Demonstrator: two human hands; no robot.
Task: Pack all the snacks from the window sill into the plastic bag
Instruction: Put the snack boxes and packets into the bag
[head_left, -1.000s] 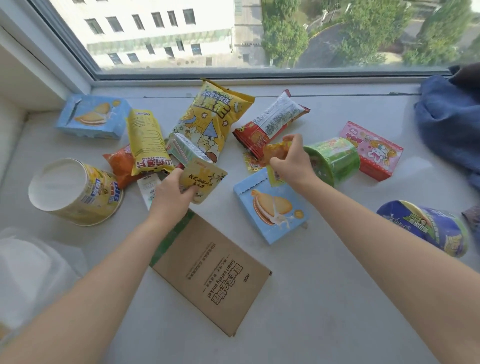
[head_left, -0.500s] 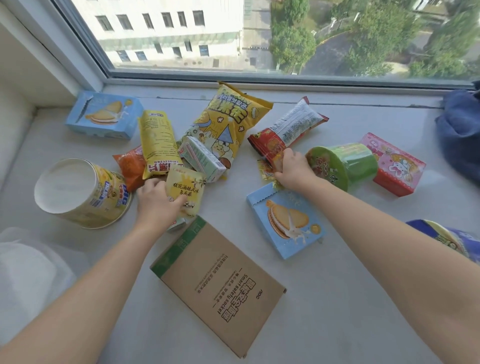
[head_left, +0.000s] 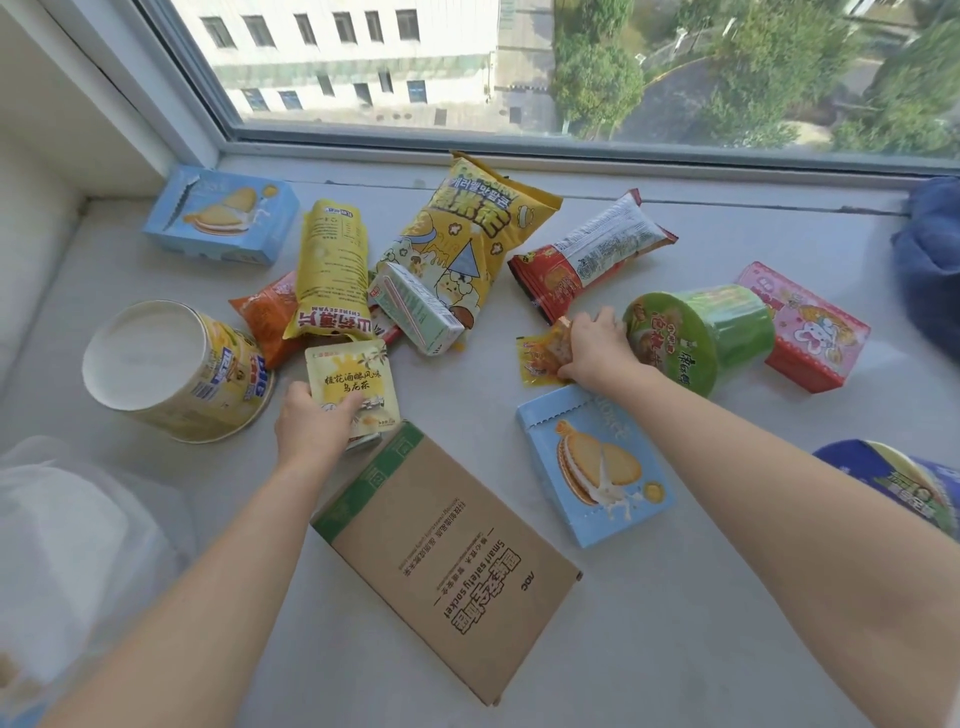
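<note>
Barely begun: snacks crowd sill (head_left: 675, 649). Left hand (head_left: 311, 428) grips yellow pouch (head_left: 349, 378); right hand (head_left: 597, 348) pinches orange packet (head_left: 540, 358). Bag (head_left: 67, 545) lower left.

My left hand (head_left: 311, 423) and right hand (head_left: 597, 348) are bare, without rings, watch or gloves. Both my forearms, either side of the brown box (head_left: 447, 561), show no sleeves.

Daylit window (head_left: 571, 67) — building, trees, perhaps road outside.

Left hand (head_left: 311, 426), right hand (head_left: 597, 348) — both gripping
</note>
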